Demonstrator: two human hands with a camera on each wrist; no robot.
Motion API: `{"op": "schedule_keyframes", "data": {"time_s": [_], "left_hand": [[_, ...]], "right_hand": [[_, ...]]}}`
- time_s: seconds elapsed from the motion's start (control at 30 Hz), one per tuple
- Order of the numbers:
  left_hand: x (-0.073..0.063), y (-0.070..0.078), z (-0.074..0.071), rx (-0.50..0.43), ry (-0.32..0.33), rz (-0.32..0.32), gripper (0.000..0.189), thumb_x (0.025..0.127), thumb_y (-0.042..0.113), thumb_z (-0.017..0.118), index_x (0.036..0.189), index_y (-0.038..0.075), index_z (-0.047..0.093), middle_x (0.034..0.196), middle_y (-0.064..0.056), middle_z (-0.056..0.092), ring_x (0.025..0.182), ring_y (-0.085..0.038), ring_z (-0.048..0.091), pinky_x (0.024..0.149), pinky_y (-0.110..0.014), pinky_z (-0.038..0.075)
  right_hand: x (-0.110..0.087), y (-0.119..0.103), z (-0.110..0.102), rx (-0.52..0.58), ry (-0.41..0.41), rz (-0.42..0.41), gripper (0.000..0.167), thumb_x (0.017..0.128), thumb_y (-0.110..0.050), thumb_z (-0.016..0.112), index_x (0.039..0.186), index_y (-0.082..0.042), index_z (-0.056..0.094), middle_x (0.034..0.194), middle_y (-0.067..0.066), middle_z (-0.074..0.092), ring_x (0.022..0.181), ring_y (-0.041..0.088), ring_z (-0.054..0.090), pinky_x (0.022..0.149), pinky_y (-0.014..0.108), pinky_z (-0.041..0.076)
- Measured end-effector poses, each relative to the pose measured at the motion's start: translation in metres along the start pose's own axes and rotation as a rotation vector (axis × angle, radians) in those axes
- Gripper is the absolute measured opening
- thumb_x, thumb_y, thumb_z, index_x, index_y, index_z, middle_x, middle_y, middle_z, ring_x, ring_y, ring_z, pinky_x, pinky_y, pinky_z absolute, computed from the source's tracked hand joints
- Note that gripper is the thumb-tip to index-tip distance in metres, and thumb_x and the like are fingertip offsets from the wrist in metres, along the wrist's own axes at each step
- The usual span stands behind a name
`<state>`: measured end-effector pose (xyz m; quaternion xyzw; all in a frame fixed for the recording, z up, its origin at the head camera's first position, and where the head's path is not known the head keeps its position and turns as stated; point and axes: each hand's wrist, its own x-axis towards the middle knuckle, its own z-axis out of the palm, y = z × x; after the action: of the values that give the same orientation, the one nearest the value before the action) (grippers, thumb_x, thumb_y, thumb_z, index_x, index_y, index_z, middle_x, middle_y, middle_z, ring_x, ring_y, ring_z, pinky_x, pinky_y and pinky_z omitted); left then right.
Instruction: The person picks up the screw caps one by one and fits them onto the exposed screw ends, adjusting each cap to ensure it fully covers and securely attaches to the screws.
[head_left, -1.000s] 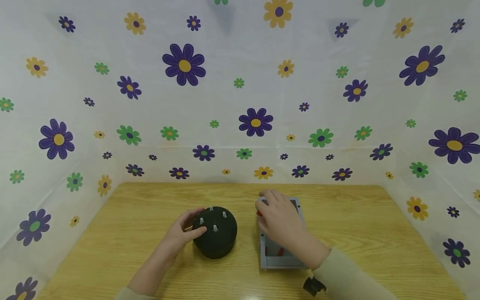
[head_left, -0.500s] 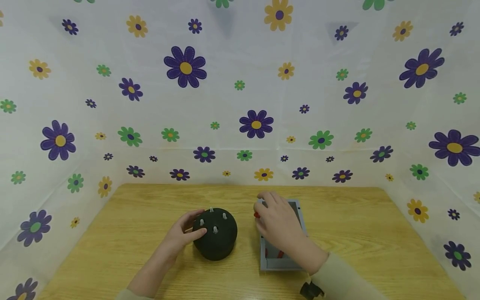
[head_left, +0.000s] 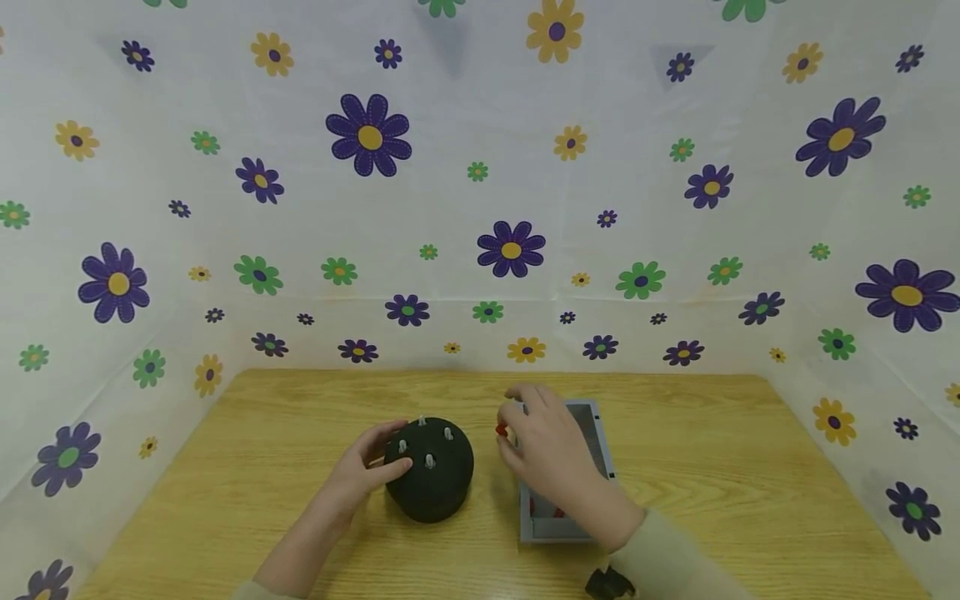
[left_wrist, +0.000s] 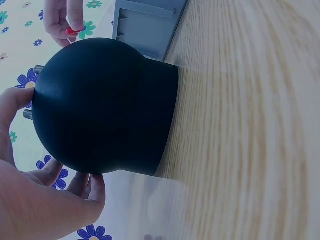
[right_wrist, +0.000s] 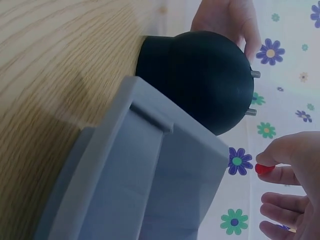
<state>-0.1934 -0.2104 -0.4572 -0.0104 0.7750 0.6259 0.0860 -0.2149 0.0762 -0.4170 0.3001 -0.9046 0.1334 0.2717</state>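
Four metal studs point(head_left: 430, 460) stand up from the top of the black dome point(head_left: 435, 496), which rests on the wooden table point(head_left: 720, 467) left of the grey tray point(head_left: 570, 530). What we see changed is the right hand point(head_left: 551, 442): over the last second it has shifted leftward, carrying a small red piece point(right_wrist: 265, 169) past the tray's left rim. We judge that this piece is now out among the work, between tray and dome, touching neither. Thumb and forefinger pinch it, the other fingers apart from it. The left hand point(head_left: 365, 467) grips the dome's left side, thumb on top close by the studs, and has stayed there. More red pieces point(head_left: 558, 512) lie in the tray's near end. For room, we have a strip of table between rim and dome; the dome's right side is unheld, though the upright studs crowd its top.
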Motion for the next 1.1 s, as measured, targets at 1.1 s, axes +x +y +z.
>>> {"op": "schedule_keyframes", "data": {"time_s": [1.1], "left_hand": [[-0.001,0.001,0.0,0.001,-0.003,0.004,0.065,0.099,0.012,0.072,0.158,0.005,0.047,0.157,-0.024,0.049,0.143,-0.041,0.049,0.112,-0.047,0.051]], "right_hand": [[0.008,-0.016,0.012,0.066,0.03,0.026,0.016,0.088,-0.018,0.086,0.093,-0.016,0.072,0.119,0.007,0.07,0.111,0.026,0.067,0.099,0.041,0.058]]}}
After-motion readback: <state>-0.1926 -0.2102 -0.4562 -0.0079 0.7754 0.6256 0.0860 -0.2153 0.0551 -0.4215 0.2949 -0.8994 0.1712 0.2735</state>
